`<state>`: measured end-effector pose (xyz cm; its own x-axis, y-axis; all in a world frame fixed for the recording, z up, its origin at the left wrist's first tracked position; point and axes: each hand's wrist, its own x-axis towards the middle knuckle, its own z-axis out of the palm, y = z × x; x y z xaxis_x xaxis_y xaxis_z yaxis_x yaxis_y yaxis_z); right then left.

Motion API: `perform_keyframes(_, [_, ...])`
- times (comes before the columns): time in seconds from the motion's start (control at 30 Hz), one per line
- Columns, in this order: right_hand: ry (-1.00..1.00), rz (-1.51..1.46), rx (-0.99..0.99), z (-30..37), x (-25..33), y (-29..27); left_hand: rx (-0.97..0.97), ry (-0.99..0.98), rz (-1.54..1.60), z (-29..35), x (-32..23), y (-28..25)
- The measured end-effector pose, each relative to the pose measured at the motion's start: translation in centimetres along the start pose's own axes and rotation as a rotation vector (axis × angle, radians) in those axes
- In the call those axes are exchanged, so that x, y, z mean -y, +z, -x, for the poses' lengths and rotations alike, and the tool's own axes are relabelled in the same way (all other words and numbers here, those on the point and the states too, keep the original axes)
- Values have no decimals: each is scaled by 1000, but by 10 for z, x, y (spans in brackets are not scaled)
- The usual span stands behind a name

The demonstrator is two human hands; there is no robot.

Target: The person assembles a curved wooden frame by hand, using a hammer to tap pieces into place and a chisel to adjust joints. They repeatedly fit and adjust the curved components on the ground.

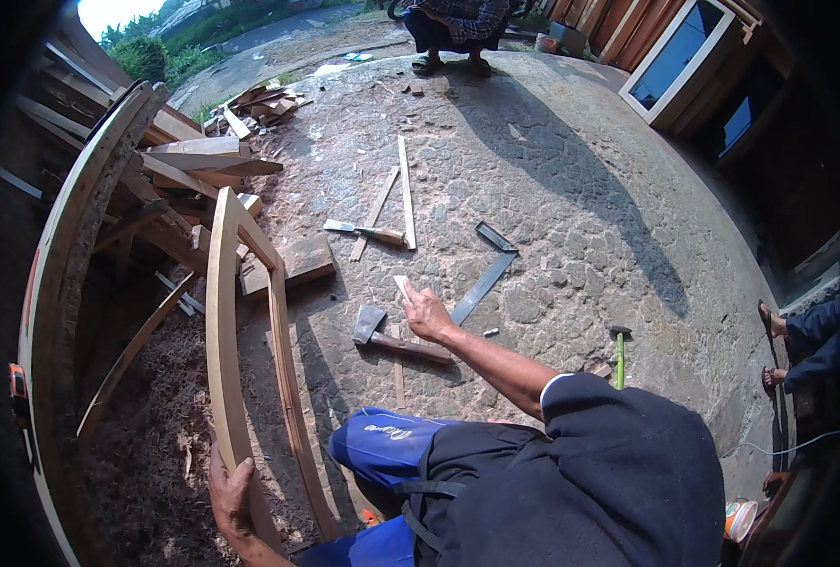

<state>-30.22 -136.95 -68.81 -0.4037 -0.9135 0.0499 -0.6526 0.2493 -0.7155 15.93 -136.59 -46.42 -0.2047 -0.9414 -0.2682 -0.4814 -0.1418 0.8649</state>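
My left hand [233, 496] is closed around the near end of a long rectangular wooden frame [219, 331], which stands tilted on its edge at my left. My right hand [427, 314] reaches out over the ground, pinching a small pale sliver, perhaps wood [402, 284]. Just below that hand lies a hatchet [410, 348] with a dark wooden handle. A try square [484, 287] rests to the right of my fingers. Beyond them, a chisel [380, 234] with a wooden handle lies across thin wooden strips [407, 189].
A hammer [620, 361] with a green handle lies at right. A thick wood block [297, 266] sits beside the frame. Lumber and offcuts [261, 106] pile up at left, above shavings [155, 472]. One person [458, 24] squats ahead; another person's legs [807, 345] show at right.
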Motion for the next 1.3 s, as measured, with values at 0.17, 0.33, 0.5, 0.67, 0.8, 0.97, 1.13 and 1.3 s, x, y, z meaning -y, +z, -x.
perform_keyframes(0.17, [-92,31,-130,-59,2,-14,-13,-31,-7,1,-6,2])
perform_keyframes(0.33, [-129,31,-123,-38,13,-19,-17,-13,6,3,-7,4])
perform_keyframes(0.5, [-11,10,38,12,6,-1,-28,-6,-7,2,-8,3])
perform_keyframes(0.67, [13,62,57,3,-7,11,-17,-12,43,2,-5,2])
perform_keyframes(0.8, [-41,70,66,0,-6,7,-44,-1,-20,0,0,1])
perform_keyframes(0.97, [24,109,16,1,-19,-32,-11,8,-59,-3,1,-1])
perform_keyframes(1.13, [132,136,-193,-36,-51,-79,-34,-6,10,1,-4,3])
perform_keyframes(1.3, [-6,122,-107,7,-50,-37,-53,-8,-44,5,-11,6])
